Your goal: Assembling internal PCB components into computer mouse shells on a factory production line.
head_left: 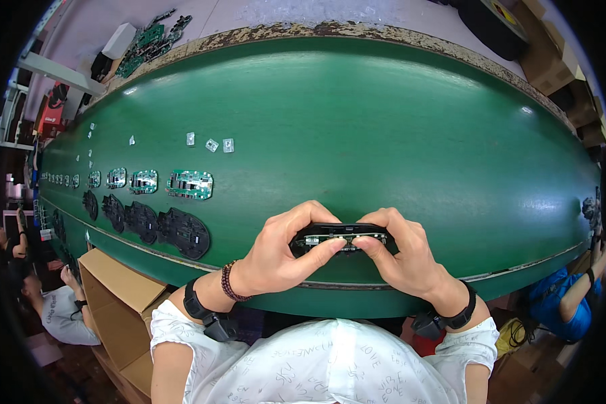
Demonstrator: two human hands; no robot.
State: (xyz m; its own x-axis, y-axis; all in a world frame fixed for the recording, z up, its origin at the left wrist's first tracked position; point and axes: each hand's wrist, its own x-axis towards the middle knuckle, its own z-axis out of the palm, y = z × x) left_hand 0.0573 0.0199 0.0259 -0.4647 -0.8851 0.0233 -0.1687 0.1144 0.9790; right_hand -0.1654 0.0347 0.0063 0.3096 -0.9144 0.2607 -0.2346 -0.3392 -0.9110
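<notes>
- A flat black part [340, 230] with a circuit board set along its near edge sits edge-on between both hands, just above the near rim of the green worktop [384, 135].
- The left hand [283, 252] has its fingers closed around the part's left end, thumb pressing the front.
- The right hand [400, 256] grips the right end the same way.
- To the left, a row of green circuit boards [190, 184] lies on the worktop, with black shells [184, 232] lined up just beside them.
- Small clear pieces [212, 144] lie farther back.
- An open cardboard box [118, 303] stands below the worktop's edge, at the left.
</notes>
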